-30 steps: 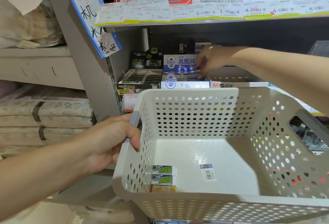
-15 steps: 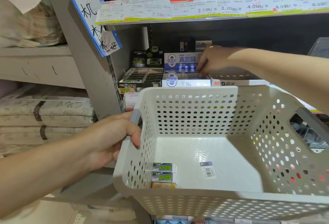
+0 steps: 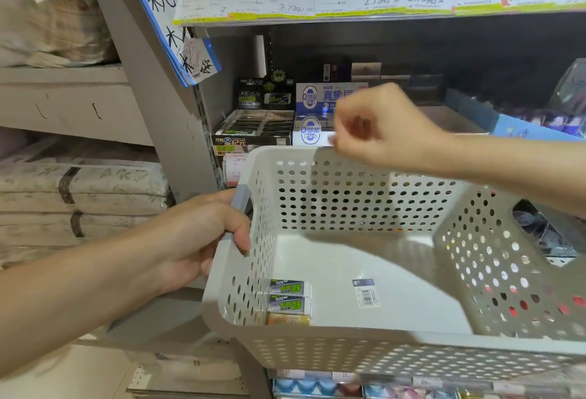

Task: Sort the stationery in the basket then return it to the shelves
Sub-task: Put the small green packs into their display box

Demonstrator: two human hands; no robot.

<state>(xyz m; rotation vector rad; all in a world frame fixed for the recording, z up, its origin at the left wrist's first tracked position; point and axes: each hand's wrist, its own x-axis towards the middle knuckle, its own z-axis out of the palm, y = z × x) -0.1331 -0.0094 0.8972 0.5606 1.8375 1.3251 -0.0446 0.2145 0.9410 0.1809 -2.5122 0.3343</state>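
1. Erasers [image 3: 289,300]: a tight stack of three sleeved blocks in the basket's near-left floor corner, lower centre of the frame, touching the left wall. Two have grey-green sleeves with "30%" print; the nearest one is orange-yellow and partly hidden by the front rim.
2. Long axes run left-right in the frame, roughly parallel to the front rim.
3. Key relation: the erasers lie below and down-left of the right hand [image 3: 379,127], well apart, the full depth of the basket between them. My read is the next pick is a reach down and toward the camera.
4. Right hand hovers over the basket's far rim at centre frame, fingers loosely curled, nothing visible in them. Motion blur, so a small item can't be ruled out.
5. Left hand [image 3: 203,237] is closer to the erasers but busy: fingers wrapped round the grey side handle [image 3: 240,208], carrying the basket [image 3: 412,340].
6. Only other thing on the floor: a barcode sticker [image 3: 365,292], right of the erasers, apart from them.
7. Likely destination: black-green eraser display box [image 3: 253,130] on the shelf behind the far rim, print resembling the sleeves; blue-white box [image 3: 312,113] beside it.
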